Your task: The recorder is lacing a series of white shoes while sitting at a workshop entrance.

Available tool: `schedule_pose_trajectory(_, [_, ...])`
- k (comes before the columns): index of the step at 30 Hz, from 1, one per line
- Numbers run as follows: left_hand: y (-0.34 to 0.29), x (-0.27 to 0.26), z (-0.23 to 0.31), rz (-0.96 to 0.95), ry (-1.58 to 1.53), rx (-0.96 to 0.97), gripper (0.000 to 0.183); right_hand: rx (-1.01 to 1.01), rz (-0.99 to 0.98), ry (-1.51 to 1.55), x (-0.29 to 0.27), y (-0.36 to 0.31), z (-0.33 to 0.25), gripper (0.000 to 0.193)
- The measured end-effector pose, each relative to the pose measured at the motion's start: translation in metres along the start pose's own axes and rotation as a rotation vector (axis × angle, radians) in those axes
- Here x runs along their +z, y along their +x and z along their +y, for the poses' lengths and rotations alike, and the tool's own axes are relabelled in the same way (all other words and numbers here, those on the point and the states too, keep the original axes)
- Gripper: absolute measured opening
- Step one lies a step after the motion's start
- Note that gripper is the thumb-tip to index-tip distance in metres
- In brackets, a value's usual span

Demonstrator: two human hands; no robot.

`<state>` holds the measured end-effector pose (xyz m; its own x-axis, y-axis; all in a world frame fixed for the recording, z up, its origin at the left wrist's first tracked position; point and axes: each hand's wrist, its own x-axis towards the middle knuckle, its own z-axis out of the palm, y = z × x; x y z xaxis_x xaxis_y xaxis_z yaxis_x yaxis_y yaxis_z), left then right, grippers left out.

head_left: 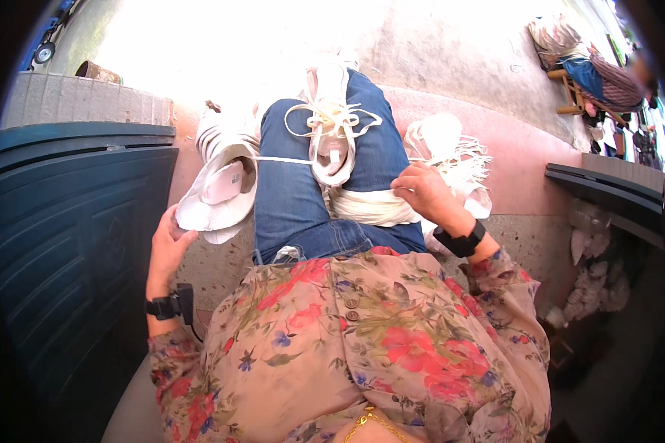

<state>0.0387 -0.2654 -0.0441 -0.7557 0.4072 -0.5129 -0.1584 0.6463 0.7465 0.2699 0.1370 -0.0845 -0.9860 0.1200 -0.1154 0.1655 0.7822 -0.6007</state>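
L hand [171,235] half-curled at white shoe [213,205], can't tell if gripping; label [236,178] inside, illegible. R hand [425,193] fingertips bunched, hold unclear, nr lace bundle [373,208]; laced shoe [325,88] fwd-L of it, on lap [288,196].

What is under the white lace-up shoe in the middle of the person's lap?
Blue denim trouser legs show on both sides of the shoe; a cream strand bundle lies nearer the person's waist. The underside and whatever it directly covers are hidden.

Leftward, a teal door [74,255] blocks the left hand [170,242].
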Motion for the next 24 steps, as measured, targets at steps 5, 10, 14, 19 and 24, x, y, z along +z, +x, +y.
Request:
schedule_pose_trajectory(5, [0.010, 0.017, -0.021, 0.224, -0.071, -0.161, 0.033, -0.128, -0.091, -0.271, 0.001, 0.003, -0.003, 0.004])
schedule_pose_trajectory(10, [0.068, 0.006, -0.026, 0.329, 0.275, 0.172, 0.020, -0.124, -0.132, -0.285, -0.004, 0.005, 0.000, 0.006])
schedule_pose_trajectory(14, [0.101, -0.028, 0.015, 0.348, -0.044, 0.185, 0.018, 0.244, 0.016, 0.529, -0.041, 0.018, -0.030, 0.005])
schedule_pose_trajectory(19, [0.106, -0.057, 0.149, 0.116, -0.364, 0.311, 0.031, 0.160, 0.160, 1.178, -0.093, 0.056, -0.093, 0.021])
schedule_pose_trajectory(24, [0.081, 0.029, 0.234, -0.055, -0.316, 0.459, 0.041, -0.083, -0.083, 0.537, -0.026, 0.128, -0.155, 0.047])
